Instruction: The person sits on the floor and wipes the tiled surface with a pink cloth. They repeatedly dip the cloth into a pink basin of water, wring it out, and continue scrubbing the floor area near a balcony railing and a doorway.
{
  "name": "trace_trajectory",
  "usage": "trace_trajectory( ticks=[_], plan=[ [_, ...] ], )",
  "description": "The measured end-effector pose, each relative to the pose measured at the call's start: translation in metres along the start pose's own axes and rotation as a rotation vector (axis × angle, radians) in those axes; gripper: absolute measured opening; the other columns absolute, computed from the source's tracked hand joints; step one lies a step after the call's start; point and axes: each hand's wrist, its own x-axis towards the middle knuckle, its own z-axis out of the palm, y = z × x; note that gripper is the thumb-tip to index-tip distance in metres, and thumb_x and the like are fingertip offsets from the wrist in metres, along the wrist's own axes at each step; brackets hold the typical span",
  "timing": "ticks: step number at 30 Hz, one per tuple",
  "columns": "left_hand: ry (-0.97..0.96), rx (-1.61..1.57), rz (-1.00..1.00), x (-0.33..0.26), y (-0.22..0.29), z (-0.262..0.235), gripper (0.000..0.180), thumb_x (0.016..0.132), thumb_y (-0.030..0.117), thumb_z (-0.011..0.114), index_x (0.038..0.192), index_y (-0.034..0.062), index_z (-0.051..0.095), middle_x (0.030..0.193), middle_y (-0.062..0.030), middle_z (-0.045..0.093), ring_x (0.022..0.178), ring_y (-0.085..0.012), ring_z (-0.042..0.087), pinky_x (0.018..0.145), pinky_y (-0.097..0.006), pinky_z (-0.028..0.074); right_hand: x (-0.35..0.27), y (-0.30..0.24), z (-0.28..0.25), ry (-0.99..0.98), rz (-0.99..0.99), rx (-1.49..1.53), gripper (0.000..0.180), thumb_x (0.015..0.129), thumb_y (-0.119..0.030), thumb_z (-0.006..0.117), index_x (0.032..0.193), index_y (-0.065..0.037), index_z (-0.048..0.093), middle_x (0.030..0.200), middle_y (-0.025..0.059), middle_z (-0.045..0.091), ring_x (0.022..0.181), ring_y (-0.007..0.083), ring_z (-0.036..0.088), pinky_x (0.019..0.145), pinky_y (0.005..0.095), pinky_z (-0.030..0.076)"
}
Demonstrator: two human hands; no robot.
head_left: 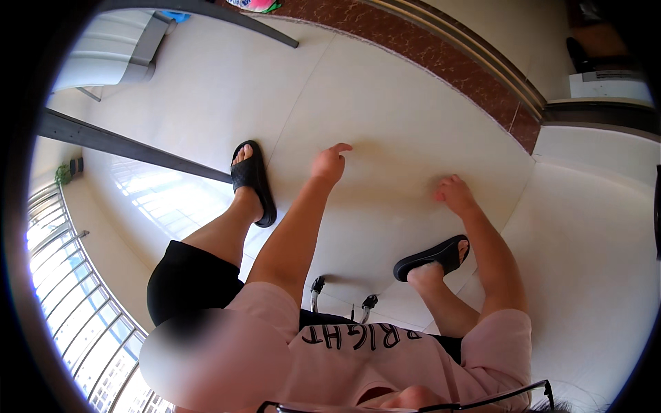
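Over the pale tiled floor [385, 103], my left hand [330, 164] is held out with a finger stretched to the right. Its other fingers are partly bent, and nothing shows in them. To the right, my right hand [454, 195] hangs palm down with loosely bent fingers, slightly blurred and with nothing visible in it. The two hands are well apart, and neither visibly touches anything. A black slide sandal [256, 182] on my left foot lies left of my left hand. Another black slide sandal [432, 257], on my right foot, is just below my right hand.
Dark metal legs [138, 146] reach in from the left. Chair casters [317, 283] stand between my feet. A brown marble threshold [441, 65] and door track curve across the far right, meeting a white wall [592, 227]. A barred window [76, 296] is at left.
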Motion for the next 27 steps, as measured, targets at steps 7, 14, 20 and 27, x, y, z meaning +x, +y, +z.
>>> trace_trajectory(
  ticks=[7, 14, 20, 27],
  plan=[
    [-0.255, -0.227, 0.126, 0.011, 0.012, 0.038, 0.034, 0.086, 0.005, 0.05, 0.116, 0.0149, 0.063, 0.116, -0.0062, 0.064, 0.108, -0.022, 0.058, 0.092, -0.034, 0.046, 0.023, 0.014, -0.042, 0.148, 0.488, 1.561, 0.018, 0.075, 0.007, 0.044, 0.085, -0.004, 0.054, 0.096, 0.0095, 0.061, 0.093, 0.0219, 0.058, 0.076, 0.0345, 0.05],
    [-0.486, -0.707, -0.105, -0.012, 0.065, 0.056, 0.054, 0.084, 0.031, 0.068, 0.132, 0.0137, 0.049, 0.127, -0.0071, 0.056, 0.111, -0.0204, 0.054, 0.091, -0.035, 0.045, 0.094, -0.069, -0.029, 0.607, 0.061, 2.297, 0.026, 0.078, 0.007, 0.047, 0.101, -0.004, 0.051, 0.115, 0.0138, 0.057, 0.108, 0.0295, 0.056, 0.096, 0.0445, 0.046],
    [-0.533, -0.917, -0.183, -0.019, 0.092, 0.04, 0.042, 0.086, 0.028, 0.068, 0.118, 0.0093, 0.049, 0.114, -0.0046, 0.056, 0.106, -0.0157, 0.053, 0.092, -0.035, 0.044, 0.117, -0.109, -0.027, 0.675, -0.079, 2.468, 0.036, 0.08, 0.004, 0.05, 0.114, -0.006, 0.049, 0.119, 0.0124, 0.055, 0.113, 0.0291, 0.053, 0.101, 0.0459, 0.042],
    [-0.221, -1.143, -0.153, -0.013, 0.089, 0.036, 0.012, 0.088, 0.009, 0.06, 0.095, 0.01, 0.05, 0.101, -0.0037, 0.058, 0.092, -0.0157, 0.057, 0.085, -0.035, 0.047, 0.112, -0.12, -0.038, 0.665, -0.024, 2.318, 0.059, 0.074, 0.008, 0.047, 0.131, -0.008, 0.046, 0.126, 0.0078, 0.053, 0.114, 0.0244, 0.053, 0.102, 0.0394, 0.041]
  ],
)
